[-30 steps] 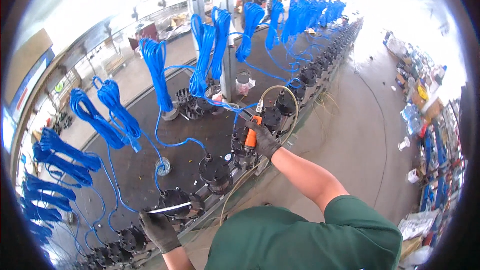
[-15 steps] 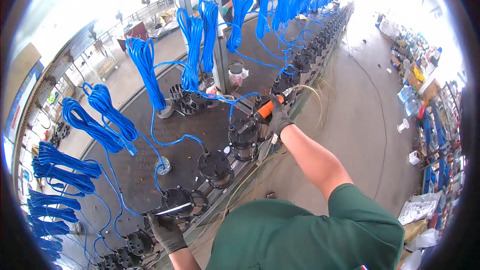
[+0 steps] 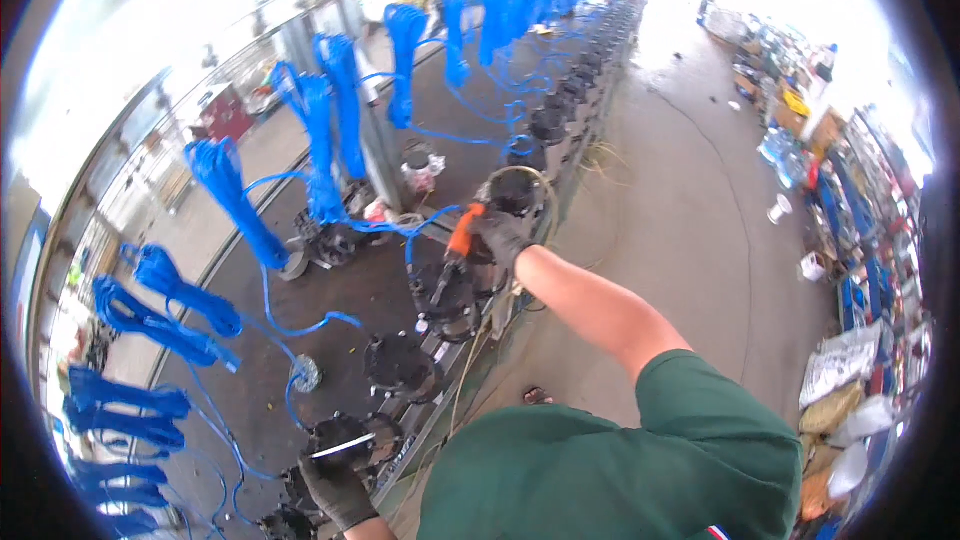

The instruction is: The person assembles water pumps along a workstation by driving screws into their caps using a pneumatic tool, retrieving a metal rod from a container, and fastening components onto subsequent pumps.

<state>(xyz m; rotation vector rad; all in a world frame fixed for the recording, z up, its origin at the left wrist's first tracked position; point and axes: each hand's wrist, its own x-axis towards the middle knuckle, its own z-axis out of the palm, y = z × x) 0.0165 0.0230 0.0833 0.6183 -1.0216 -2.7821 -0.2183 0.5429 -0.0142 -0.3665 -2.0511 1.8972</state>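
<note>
Workshop, long and brightly lit; clock hours read around the middle of the view.

Background: grey floor (image 3: 650,210) from 1 to 4 o'clock; cluttered shelving (image 3: 862,265) at 3 o'clock, a small white spool (image 3: 779,208) on the floor just before it.

Surface: dark workbench (image 3: 345,290), from 7 o'clock up to 1 o'clock. Along its near edge, a row of black motor housings (image 3: 400,365). Above it, hanging hanks of blue cable (image 3: 235,205), from 8 to 12 o'clock. A metal post (image 3: 378,140) and a lidded clear jar (image 3: 419,175), both toward 10 to 11 o'clock. A round dish (image 3: 306,372), 8 o'clock.

Right hand (image 3: 500,240): dark-gloved, at the centre, its forearm from 5 o'clock. Grip: wrapped around an orange power tool (image 3: 463,231), tilted, its dark nose pointing to 7 o'clock over a black housing; contact at the tip cannot be made out. A pale hose (image 3: 519,169) loops beyond the tool, toward 1 o'clock.

Left hand (image 3: 338,492): dark-gloved, 7 o'clock, slightly blurred. Grip: fingers closed on one end of a slim pale rod (image 3: 345,445), which crosses above another black housing, pointing to 2 o'clock.
</note>
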